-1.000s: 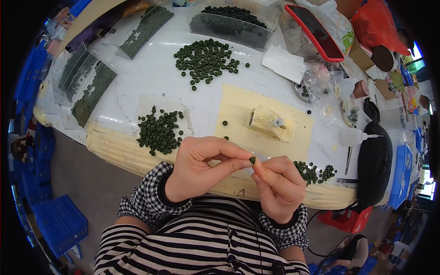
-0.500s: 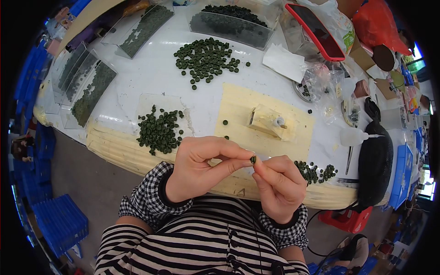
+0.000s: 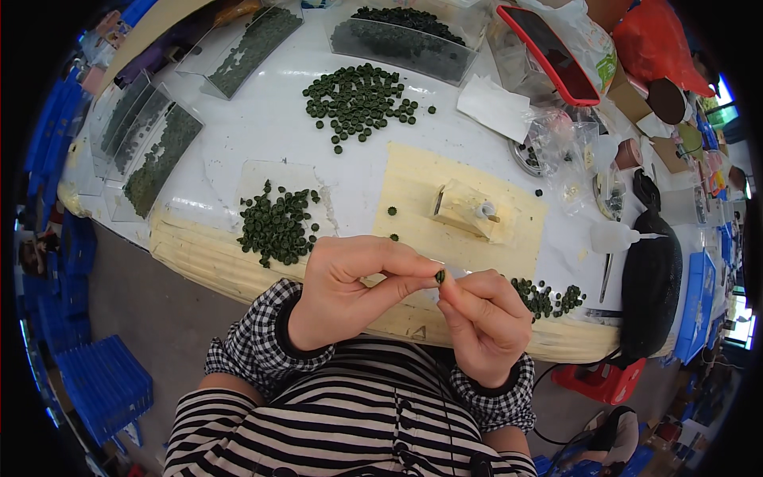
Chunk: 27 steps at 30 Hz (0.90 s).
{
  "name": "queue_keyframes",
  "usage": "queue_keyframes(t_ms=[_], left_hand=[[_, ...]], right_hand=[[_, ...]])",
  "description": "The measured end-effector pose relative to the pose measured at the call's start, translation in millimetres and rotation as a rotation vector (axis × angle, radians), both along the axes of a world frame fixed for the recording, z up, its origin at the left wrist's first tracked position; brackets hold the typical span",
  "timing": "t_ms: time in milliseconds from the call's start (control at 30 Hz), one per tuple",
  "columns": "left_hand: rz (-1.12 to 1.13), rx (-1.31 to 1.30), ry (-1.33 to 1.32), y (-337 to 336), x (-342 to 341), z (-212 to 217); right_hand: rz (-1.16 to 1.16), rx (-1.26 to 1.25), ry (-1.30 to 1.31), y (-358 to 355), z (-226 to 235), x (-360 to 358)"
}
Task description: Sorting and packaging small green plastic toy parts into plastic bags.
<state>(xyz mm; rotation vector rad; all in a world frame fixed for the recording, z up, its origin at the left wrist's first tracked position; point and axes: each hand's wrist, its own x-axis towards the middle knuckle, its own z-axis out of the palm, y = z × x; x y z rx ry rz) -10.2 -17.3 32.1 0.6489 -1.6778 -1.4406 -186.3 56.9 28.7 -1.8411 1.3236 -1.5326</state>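
Observation:
Between the fingertips of both hands, over the table's near edge, sits a small round dark green piece (image 3: 439, 277). My left hand (image 3: 350, 290) pinches it between thumb and forefinger. From the other side, my right hand (image 3: 486, 318) pinches it too, its remaining fingers curled. A pile of small toothed dark green pieces (image 3: 276, 224) lies beyond my left hand. Similar green pieces (image 3: 540, 297) are scattered just right of my right hand. Two single pieces lie on a yellowish sheet (image 3: 405, 175), which also carries a small tape-wrapped block (image 3: 469, 210).
A larger heap of green pieces (image 3: 358, 103) lies farther back. Clear bins of green pieces (image 3: 401, 46) stand behind it and at the left. On the right are a red-cased phone (image 3: 550, 56), a white dropper bottle (image 3: 616, 237), tweezers (image 3: 606, 277) and a black bag (image 3: 652, 278).
The hands stay almost still, keeping their pinch on the small green piece. The whole view has shifted very slightly.

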Motion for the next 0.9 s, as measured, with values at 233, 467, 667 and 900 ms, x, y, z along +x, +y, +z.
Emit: queue_keyframes(t_ms=[233,467,667,900], left_hand=[[-0.001,0.101,0.057,1.2,-0.8,-4.4],[-0.013,0.139,0.053,1.3,0.2,-2.0],[-0.003,0.182,0.081,2.3,-0.2,-5.2],[-0.011,0.206,0.086,2.4,-0.3,-5.6]], right_hand=[[-0.007,-0.005,0.007,-0.4,1.1,-0.5],[-0.021,-0.015,0.021,-1.2,1.5,-0.8],[-0.034,-0.036,0.068,-2.1,1.1,-0.6],[-0.021,-0.007,0.075,-1.1,3.2,-1.4]])
